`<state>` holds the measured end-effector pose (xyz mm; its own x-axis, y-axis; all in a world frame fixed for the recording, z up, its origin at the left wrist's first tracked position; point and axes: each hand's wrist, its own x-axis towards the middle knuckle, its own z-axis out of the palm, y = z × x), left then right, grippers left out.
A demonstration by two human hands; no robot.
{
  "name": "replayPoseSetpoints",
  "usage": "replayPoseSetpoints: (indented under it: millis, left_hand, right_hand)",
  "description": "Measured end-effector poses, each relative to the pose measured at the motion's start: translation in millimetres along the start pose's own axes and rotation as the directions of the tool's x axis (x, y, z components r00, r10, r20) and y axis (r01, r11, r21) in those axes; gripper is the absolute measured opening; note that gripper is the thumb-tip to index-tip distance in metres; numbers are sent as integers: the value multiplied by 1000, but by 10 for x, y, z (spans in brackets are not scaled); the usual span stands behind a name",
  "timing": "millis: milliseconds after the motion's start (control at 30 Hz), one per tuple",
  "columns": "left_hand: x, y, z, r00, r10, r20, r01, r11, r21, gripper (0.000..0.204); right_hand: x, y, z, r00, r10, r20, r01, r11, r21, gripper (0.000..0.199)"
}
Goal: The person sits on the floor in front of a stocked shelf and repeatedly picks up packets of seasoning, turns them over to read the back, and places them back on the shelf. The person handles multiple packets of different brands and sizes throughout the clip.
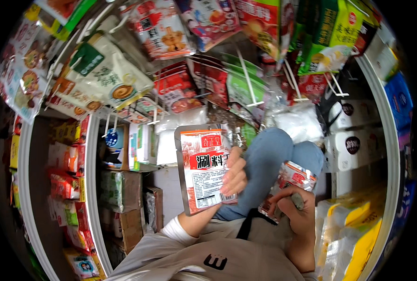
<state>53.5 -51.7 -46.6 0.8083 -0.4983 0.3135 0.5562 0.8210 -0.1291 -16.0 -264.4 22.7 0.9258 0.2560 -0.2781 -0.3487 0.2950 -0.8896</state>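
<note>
My left hand (pixel 235 174) grips a flat seasoning packet (pixel 198 180) by its right edge. The packet is upright in front of me, white and red with a silver border and dense print. On my lap lies a second red-and-white packet (pixel 295 174), tilted against my knee. My right hand (pixel 298 218) is over the lower part of this packet, its fingers curled. A small crumpled grey cloth-like piece (pixel 297 201) shows between the fingers and thumb; its exact kind is unclear.
Hooks ahead carry hanging food pouches, including a cream pouch (pixel 107 75), red packets (pixel 175 86) and green packets (pixel 246 86). White rolls in wrap (pixel 351 145) stand at the right, above yellow-and-clear packages (pixel 346 229). Shelves with red packets (pixel 65 182) and cardboard boxes (pixel 132 229) flank the left.
</note>
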Motion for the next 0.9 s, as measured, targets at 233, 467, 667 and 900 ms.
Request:
replayPoseSetpoints:
  millis: [233,467,667,900]
  left_hand:
    - [16,-111,1,980,-87,177,90,996,-11,27]
    - [-4,-138,-43,978,-94,187,91,996,22,40]
    - [13,-195,200,577,697,-425,188,393,900,45]
    - [-198,-62,403,623,769,-144,242,-14,970,43]
  right_hand:
    - [34,118,119,999,-34,-11,33,997,-75,14]
    - [12,61,270,999,-35,-9,32,975,-219,13]
    - [2,-125,473,992,-127,-15,102,855,-508,15]
    - [102,-115,444,980,-197,-15,124,673,-730,13]
